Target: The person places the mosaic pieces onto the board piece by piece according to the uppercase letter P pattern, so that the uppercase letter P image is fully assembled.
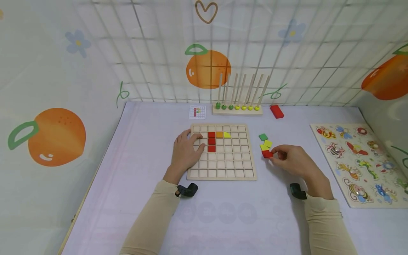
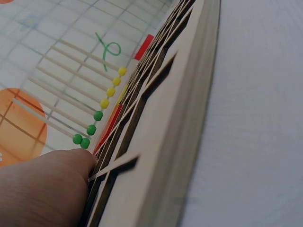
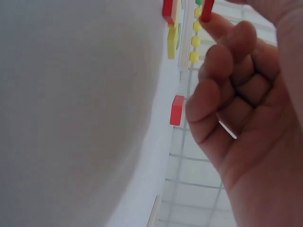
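My left hand [image 1: 187, 150] rests on the left edge of the wooden grid board [image 1: 223, 173], its fingers relaxed. On the board, red tiles [image 1: 211, 141] form a short column, with an orange tile [image 1: 219, 134] and a yellow tile [image 1: 227, 135] with one rounded corner beside the top one. Right of the board, my right hand [image 1: 291, 159] pinches a red tile [image 3: 207, 9] between thumb and forefinger. Below the raised tile lies another red tile [image 3: 168, 12]. Yellow tiles [image 1: 267, 143] and a green tile [image 1: 263, 137] lie just beyond those fingers.
Behind the board stand a pattern card [image 1: 197, 112] and a peg rack [image 1: 237, 111] with green and yellow beads. A red block [image 1: 277, 111] lies right of the rack. An insect puzzle board [image 1: 347, 177] fills the right side. A printed cloth wall [image 1: 153, 53] rises behind.
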### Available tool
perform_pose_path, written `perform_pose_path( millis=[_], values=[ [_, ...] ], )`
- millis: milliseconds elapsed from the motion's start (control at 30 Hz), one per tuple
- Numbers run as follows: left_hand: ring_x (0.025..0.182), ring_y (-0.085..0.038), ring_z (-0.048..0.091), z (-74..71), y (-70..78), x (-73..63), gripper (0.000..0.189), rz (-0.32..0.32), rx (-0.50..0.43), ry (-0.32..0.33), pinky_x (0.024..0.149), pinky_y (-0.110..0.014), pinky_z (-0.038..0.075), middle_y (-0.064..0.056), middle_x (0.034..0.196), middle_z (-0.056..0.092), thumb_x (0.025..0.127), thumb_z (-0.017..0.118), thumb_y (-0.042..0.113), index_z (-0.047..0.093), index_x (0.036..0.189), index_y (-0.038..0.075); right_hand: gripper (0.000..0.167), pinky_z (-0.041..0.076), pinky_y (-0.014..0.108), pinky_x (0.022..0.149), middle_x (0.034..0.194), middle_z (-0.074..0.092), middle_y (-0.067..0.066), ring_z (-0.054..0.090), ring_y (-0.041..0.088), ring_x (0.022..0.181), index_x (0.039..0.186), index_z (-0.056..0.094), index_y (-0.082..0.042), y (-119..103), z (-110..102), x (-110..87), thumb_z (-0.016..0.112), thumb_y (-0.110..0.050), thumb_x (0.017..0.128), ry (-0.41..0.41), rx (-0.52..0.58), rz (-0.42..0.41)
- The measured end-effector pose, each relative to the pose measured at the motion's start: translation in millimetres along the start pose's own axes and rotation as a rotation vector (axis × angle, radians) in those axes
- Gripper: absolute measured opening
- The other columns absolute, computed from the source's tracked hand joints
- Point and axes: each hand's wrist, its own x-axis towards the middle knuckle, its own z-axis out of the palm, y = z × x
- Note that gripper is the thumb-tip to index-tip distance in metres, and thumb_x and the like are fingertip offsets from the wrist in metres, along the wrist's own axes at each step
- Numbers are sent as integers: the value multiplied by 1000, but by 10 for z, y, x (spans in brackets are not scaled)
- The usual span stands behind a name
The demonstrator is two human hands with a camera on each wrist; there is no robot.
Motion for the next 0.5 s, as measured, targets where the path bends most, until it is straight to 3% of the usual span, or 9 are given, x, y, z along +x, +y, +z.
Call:
perform_pose_path(
  millis=[500],
  values=[
    [148, -33, 33, 18, -1, 6, 34, -8, 7, 0, 124, -54, 26, -13, 157, 38, 98, 59, 41, 65, 129, 26, 28, 37, 27, 59, 83, 56, 5, 51, 20, 80, 114, 70, -7, -105, 16, 39, 73, -23, 91, -8, -13, -32]
  ],
)
